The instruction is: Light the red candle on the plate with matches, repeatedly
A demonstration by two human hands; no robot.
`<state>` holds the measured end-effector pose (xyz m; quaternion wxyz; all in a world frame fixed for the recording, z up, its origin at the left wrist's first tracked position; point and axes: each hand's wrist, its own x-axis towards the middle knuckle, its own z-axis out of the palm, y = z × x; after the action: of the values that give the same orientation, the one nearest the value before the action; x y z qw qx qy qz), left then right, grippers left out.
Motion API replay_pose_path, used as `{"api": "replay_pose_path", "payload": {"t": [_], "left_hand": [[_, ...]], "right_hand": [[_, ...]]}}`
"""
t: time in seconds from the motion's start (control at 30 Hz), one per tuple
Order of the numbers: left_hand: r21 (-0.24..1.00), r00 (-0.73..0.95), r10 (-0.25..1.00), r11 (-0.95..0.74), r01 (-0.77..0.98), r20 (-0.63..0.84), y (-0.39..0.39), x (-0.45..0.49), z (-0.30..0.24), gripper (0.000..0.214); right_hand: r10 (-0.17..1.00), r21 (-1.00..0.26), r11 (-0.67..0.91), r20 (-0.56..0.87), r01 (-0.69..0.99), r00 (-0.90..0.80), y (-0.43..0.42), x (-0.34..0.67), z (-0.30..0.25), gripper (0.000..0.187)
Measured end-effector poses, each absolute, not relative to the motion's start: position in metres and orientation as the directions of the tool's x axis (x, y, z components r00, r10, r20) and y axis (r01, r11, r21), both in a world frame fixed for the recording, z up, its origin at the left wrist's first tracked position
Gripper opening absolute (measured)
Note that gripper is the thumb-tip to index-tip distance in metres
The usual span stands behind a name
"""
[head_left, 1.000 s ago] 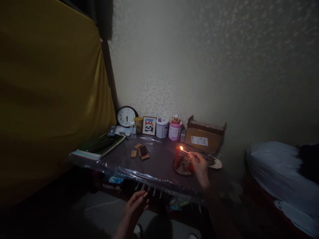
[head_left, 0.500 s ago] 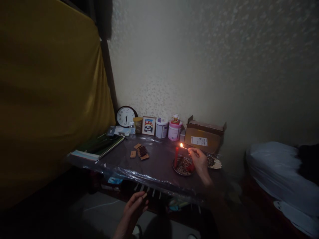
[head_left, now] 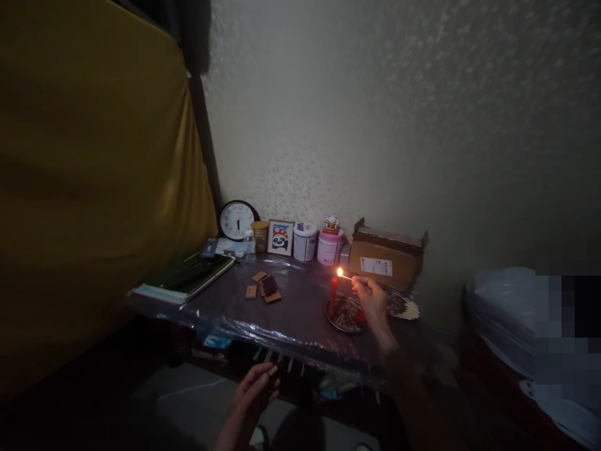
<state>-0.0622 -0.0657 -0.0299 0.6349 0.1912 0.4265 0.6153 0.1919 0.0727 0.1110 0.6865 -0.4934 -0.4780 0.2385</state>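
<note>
Pinched in my right hand (head_left: 369, 295) is a burning match (head_left: 346, 277), held level and pointing left. Its flame (head_left: 339, 272) burns at the wick end of a red candle (head_left: 333, 297), just above the top; whether the wick has caught I cannot tell. The candle stands upright in a round metal dish (head_left: 328, 321) with loose bits and a red lump (head_left: 359, 318) in it. Below the table's front edge, my left hand (head_left: 256, 385) closes its fingers on a small tan piece (head_left: 273, 371), too dim to name exactly.
Several tan squares and dark strips (head_left: 268, 287) lie mid-table. A bundle of wooden matches (head_left: 408, 308) lies right of the dish, before a cardboard box (head_left: 385, 254). A clock (head_left: 237, 219), framed panda picture (head_left: 280, 238) and tins (head_left: 330, 247) line the wall; books (head_left: 188, 275) lie left.
My right hand has moved slightly left, bringing the match flame from beside the candle to over its top. My left hand has stayed nearly still.
</note>
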Motion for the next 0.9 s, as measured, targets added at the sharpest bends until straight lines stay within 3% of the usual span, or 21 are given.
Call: {"api": "replay_pose_path", "payload": {"t": [0.9], "left_hand": [[0.735,-0.007,0.965,0.194,-0.65,-0.26,-0.069,-0.066,-0.023,0.031]], "right_hand": [[0.828,-0.924,0.33,0.381,0.192,0.412,0.083,0.195,0.111,0.033]]}}
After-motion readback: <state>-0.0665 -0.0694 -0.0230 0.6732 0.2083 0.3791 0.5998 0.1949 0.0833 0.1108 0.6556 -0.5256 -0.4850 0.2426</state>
